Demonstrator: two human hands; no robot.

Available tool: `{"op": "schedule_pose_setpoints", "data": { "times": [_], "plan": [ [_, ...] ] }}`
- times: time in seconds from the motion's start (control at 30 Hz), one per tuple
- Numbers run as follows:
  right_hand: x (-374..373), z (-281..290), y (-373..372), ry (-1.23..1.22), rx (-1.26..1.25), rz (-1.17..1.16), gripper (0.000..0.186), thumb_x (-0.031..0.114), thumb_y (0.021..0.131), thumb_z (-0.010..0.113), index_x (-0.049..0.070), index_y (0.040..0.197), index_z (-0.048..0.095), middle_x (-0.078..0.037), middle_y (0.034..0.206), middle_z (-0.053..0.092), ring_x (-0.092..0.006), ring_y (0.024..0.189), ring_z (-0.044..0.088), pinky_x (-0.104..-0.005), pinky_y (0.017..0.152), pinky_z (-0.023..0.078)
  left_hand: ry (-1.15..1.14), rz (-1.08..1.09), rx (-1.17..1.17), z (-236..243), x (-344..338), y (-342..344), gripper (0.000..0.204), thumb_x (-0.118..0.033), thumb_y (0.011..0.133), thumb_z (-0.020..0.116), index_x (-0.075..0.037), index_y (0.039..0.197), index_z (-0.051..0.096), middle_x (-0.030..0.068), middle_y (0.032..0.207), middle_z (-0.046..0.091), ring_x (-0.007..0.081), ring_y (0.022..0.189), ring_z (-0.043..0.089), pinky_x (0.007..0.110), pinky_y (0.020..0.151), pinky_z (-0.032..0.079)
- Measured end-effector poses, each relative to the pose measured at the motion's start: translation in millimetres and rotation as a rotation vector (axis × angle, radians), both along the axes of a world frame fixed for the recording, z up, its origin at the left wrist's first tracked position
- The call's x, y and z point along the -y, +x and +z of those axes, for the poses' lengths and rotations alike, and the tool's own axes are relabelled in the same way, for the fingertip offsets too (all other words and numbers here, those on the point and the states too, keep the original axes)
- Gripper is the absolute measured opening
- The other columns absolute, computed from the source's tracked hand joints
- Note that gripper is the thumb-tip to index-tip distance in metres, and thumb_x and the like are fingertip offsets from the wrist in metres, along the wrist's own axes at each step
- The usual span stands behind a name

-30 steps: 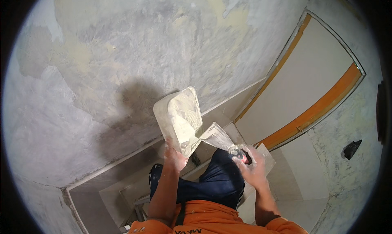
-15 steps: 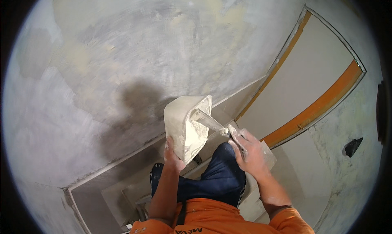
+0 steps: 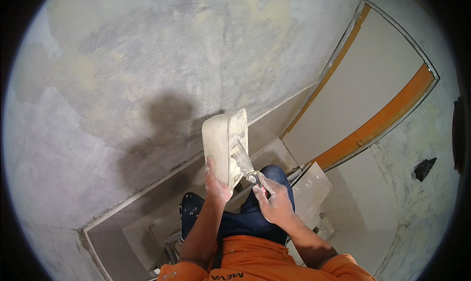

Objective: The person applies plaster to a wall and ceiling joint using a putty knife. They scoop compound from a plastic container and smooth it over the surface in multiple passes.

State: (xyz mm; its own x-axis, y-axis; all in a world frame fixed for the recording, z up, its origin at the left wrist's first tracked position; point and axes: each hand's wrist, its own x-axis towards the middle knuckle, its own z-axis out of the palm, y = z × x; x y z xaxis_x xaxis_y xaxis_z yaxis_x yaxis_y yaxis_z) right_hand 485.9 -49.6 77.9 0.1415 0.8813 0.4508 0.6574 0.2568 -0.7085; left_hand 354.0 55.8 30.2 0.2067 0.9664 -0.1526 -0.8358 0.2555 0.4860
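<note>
A white, putty-smeared tub (image 3: pixel 216 139) is tilted in front of me, its open side turned to the right. My left hand (image 3: pixel 217 185) grips it from below at its near-left side, thumb up along the outer wall. Wrapped round the handle of a putty knife (image 3: pixel 241 156), my right hand (image 3: pixel 274 202) sits just right of the tub. The knife's blade reaches into the tub, against the pale putty (image 3: pixel 234 171). White smears cover the fingers of both hands.
A patchy plastered wall (image 3: pixel 147 60) fills the far left, with my shadow on it. At the right is an orange-framed panel (image 3: pixel 382 114). A dark triangular piece (image 3: pixel 424 169) is on the right wall. Below my legs (image 3: pixel 255 207) are a board (image 3: pixel 314 188) and ladder-like bars.
My right hand and the putty knife have moved left and nearer to me. The tub has turned, so less of its inside shows.
</note>
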Motion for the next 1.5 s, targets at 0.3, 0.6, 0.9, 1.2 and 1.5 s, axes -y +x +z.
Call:
{"op": "schedule_pose_setpoints", "data": {
  "times": [0.3, 0.6, 0.9, 1.2, 1.5],
  "plan": [
    [6.7, -19.4, -16.8, -0.491, -0.677, 0.023, 0.027, 0.013, 0.098, 0.062, -0.005, 0.118, 0.067, -0.004, 0.075, 0.061, -0.0071, 0.057, 0.049, -0.0228, 0.051, 0.037, 0.027, -0.009, 0.067, -34.4, -14.5, 13.7, 0.065, -0.049, 0.103, 0.050, -0.001, 0.146, 0.042, 0.0142, 0.139, 0.056, 0.0304, 0.123, 0.059, 0.048, 0.105, 0.048],
    [4.6, 22.0, -23.6, -0.754, -1.274, 0.005, 0.023, 0.013, 0.097, 0.062, -0.004, 0.113, 0.065, -0.006, 0.070, 0.058, -0.0074, 0.042, 0.039, -0.0237, 0.036, 0.025, 0.072, 0.042, 0.064, -42.4, -22.2, 2.9, 0.074, -0.055, 0.099, 0.054, -0.001, 0.147, 0.041, 0.0137, 0.143, 0.054, 0.0296, 0.128, 0.056, 0.046, 0.110, 0.044],
    [-1.1, 34.1, -24.6, -0.756, -1.549, 0.140, 0.019, 0.015, 0.097, 0.061, -0.002, 0.105, 0.063, -0.007, 0.075, 0.059, -0.0086, 0.041, 0.040, -0.0237, 0.037, 0.027, -0.008, -0.050, 0.016, -4.8, -1.0, 2.5, 0.082, -0.067, 0.099, 0.040, -0.008, 0.155, 0.031, 0.0113, 0.155, 0.042, 0.0308, 0.139, 0.044, 0.047, 0.115, 0.037],
    [-3.5, 45.2, -19.0, -0.443, -1.104, 0.020, 0.034, 0.013, 0.096, 0.065, -0.003, 0.127, 0.064, -0.003, 0.076, 0.062, -0.0053, 0.045, 0.041, -0.0212, 0.040, 0.030, 0.063, -0.061, 0.121, -25.4, -3.7, 0.1, 0.073, -0.064, 0.099, 0.045, -0.012, 0.150, 0.039, 0.0073, 0.144, 0.051, 0.0278, 0.129, 0.053, 0.046, 0.105, 0.046],
    [1.9, 43.1, -11.7, 0.051, -0.040, -0.064, 0.033, 0.005, 0.090, 0.066, -0.006, 0.121, 0.064, -0.018, 0.088, 0.064, -0.0289, 0.072, 0.061, -0.0349, 0.068, 0.050, 0.092, -0.110, 0.295, -25.0, -3.9, -2.3, 0.067, -0.062, 0.100, 0.045, -0.015, 0.148, 0.043, 0.0062, 0.140, 0.054, 0.0261, 0.122, 0.058, 0.044, 0.100, 0.050]
  ]
}}
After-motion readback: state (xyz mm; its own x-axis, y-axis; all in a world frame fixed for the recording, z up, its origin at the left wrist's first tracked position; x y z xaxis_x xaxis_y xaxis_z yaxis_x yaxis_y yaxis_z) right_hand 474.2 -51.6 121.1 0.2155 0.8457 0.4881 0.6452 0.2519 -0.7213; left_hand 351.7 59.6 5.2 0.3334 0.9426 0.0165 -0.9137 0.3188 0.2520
